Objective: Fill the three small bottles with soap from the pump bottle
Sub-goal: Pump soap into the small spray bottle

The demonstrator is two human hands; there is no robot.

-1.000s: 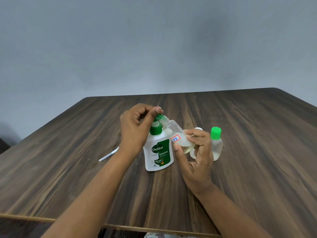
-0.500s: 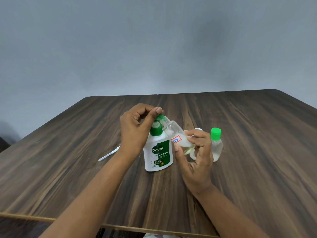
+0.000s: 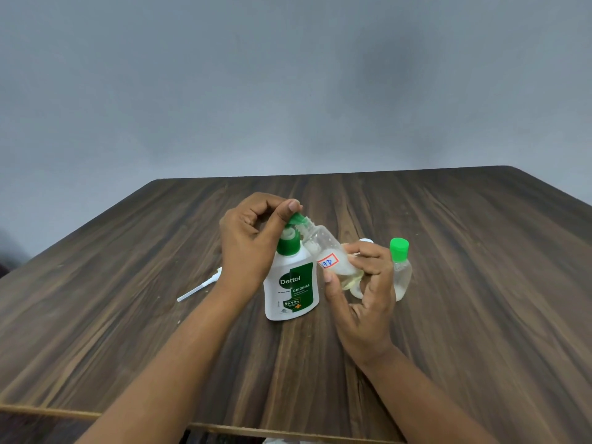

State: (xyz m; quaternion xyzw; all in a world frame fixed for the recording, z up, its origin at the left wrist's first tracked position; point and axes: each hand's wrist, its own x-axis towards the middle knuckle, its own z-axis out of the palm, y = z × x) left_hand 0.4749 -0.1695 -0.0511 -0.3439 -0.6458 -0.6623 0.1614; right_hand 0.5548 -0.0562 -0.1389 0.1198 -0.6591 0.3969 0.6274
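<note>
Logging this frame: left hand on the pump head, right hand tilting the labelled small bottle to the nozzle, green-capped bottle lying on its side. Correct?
One error: the head view shows the green-capped bottle standing upright, not lying. The left hand on the pump head and the right hand tilting the labelled small bottle to it are right.

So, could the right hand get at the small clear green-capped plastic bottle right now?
Likely not yet: the right hand grips the tilted clear labelled bottle. The green-capped bottle stands just beyond it, with nothing between.
</note>
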